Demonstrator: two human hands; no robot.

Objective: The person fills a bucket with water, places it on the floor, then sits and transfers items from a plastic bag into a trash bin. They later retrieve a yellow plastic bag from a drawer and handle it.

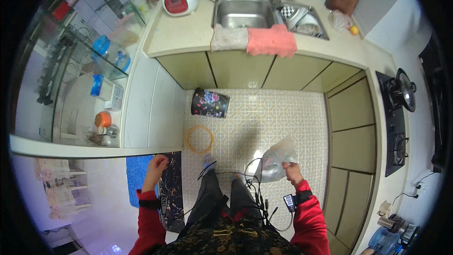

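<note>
My right hand (293,173) grips the edge of a translucent plastic bag (274,164), which hangs above the tiled floor beside my right leg. Its contents cannot be made out. Over on the left, my left hand (156,165) is raised with its fingers curled in, and nothing shows in it. Ahead of my feet lies a yellow-orange ring (187,141) on the floor. Beyond it, a black flower-patterned waste bin (210,103) appears to rest on its side near the cabinets.
Cream counters (184,33) run ahead and right, with a steel sink (244,16), a pink cloth (271,40) and a gas hob (394,140). A glass-shelved cabinet (152,113) borders the left. Black cables (260,198) dangle before my legs.
</note>
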